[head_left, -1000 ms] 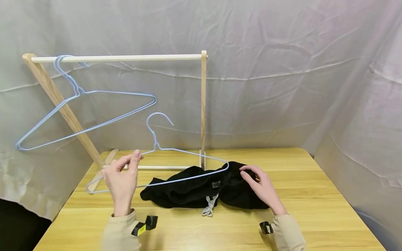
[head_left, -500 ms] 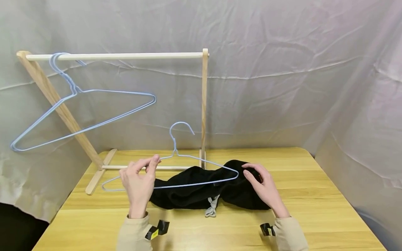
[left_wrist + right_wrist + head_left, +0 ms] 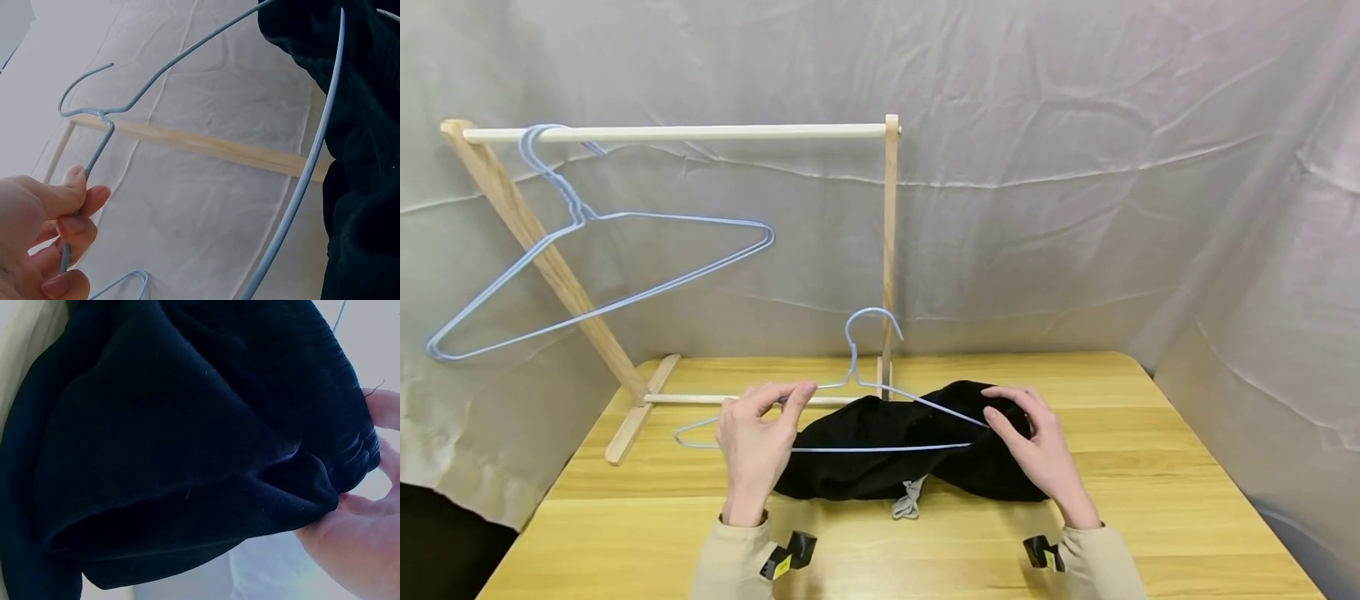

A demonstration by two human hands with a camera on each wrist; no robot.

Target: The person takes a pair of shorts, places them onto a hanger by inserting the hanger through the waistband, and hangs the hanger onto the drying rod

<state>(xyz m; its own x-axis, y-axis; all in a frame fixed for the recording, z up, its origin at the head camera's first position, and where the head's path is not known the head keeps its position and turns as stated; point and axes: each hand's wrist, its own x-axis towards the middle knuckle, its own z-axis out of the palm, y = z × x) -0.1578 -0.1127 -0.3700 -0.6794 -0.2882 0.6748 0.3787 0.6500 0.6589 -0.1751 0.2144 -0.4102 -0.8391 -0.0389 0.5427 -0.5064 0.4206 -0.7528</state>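
My left hand (image 3: 758, 442) pinches one shoulder of a light blue wire hanger (image 3: 212, 34), thumb and fingers around the wire in the left wrist view. The hook stands up. The hanger's far right end goes in at the opening of black drawstring pants (image 3: 857, 429) and is hidden there. A grey tied drawstring (image 3: 909, 500) hangs at their front. At the right, my right hand (image 3: 1037, 442) holds the gathered elastic waistband (image 3: 325, 394) between thumb and fingers, keeping it raised; its fingertips are partly behind the cloth in the right wrist view.
A wooden rack (image 3: 891, 242) with a white top rail (image 3: 715, 133) stands at the back left. More blue hangers (image 3: 647, 292) hang at the rail's left end. The wooden table (image 3: 1150, 467) extends to the right, with grey cloth (image 3: 1075, 208) behind.
My left hand has moved right and slightly down with the hanger. The hanger's right end, earlier in front of the pants, is now within the waistband. My right hand has stayed nearly in place.
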